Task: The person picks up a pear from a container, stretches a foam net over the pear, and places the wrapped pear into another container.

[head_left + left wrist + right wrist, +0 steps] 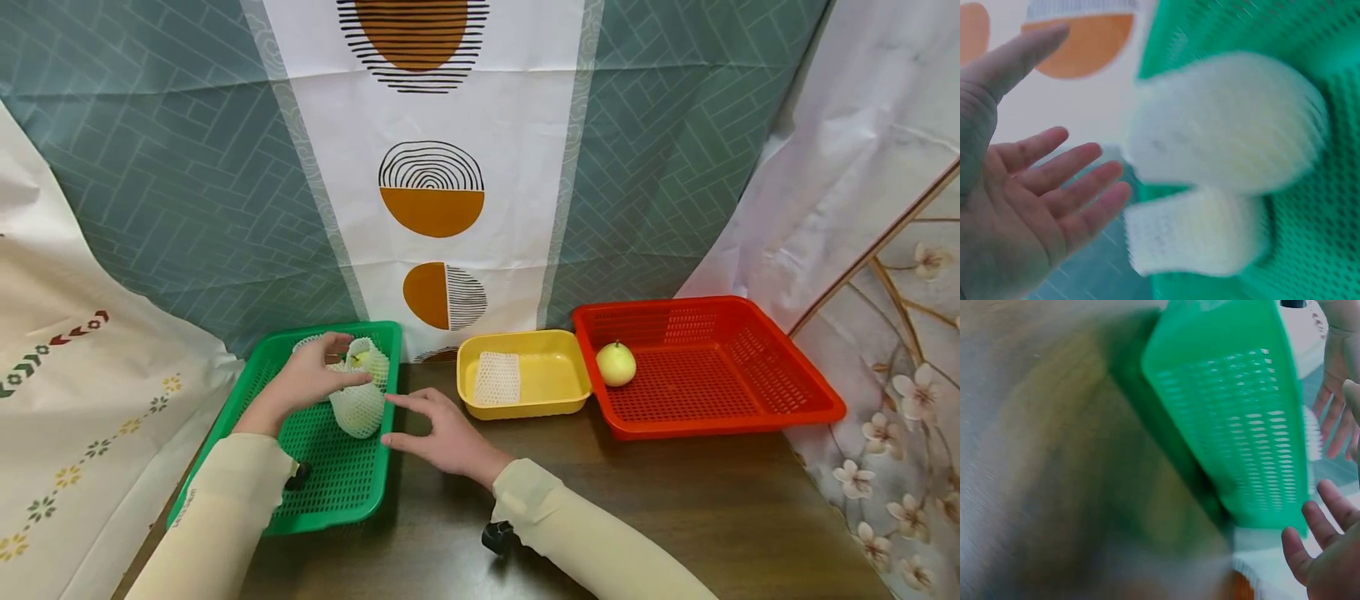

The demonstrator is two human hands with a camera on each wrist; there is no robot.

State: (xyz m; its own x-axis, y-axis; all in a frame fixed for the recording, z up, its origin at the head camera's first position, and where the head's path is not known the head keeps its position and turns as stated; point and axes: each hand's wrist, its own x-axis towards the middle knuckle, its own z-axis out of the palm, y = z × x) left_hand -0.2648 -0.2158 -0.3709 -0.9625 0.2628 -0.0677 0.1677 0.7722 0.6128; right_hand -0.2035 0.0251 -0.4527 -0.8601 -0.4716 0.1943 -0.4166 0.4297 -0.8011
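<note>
Several pears in white foam nets lie in the green basket [375, 496]; one netted pear [357, 411] is at the front of the group, and behind it another netted pear [372, 363] shows yellow-green skin at its net's opening. My left hand [311, 379] hovers over them with thumb and fingers spread and nothing held. The left wrist view has its bare palm [1016, 231] apart from the two netted fruits. Just outside the basket's right rim, my right hand [450, 437] is held with fingers extended and holds nothing.
A yellow basket [555, 408] with a flat white foam net [497, 379] stands right of the green one. Beside it, a red basket [720, 425] contains a bare pear [617, 364] near its left wall. Patterned cloth [645, 167] hangs behind the brown table [600, 508].
</note>
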